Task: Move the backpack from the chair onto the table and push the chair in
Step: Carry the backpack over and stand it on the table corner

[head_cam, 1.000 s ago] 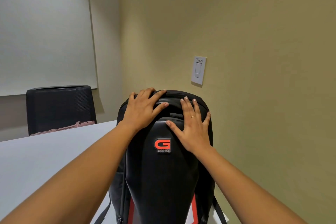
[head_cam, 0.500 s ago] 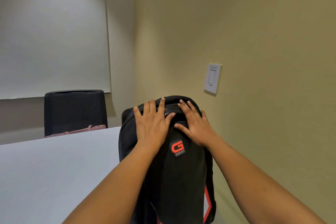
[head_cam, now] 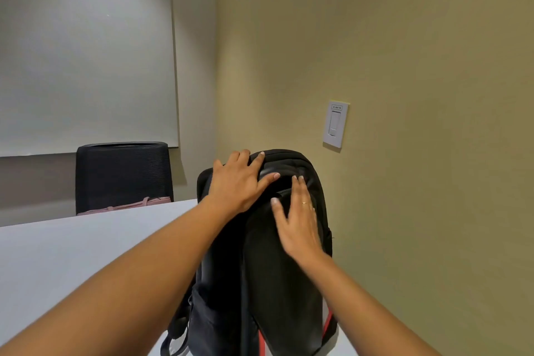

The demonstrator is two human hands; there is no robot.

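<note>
Two hands on one black backpack [head_cam: 260, 283], which stands upright on the white table [head_cam: 72, 254] at its right edge, near the wall. Left hand [head_cam: 238, 180]: fingers spread, palm flat over the top. Right hand [head_cam: 299, 221]: flat on the front panel, gripping nothing. Step, as judged: steadying the placed bag. Next: let go, turn to the chair to push in, which is out of view.

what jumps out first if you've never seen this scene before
A black backpack stands upright on the white table at centre, with the left hand flat on its top and the right hand flat on its front. Behind the table sits a black chair, under a whiteboard.
</note>
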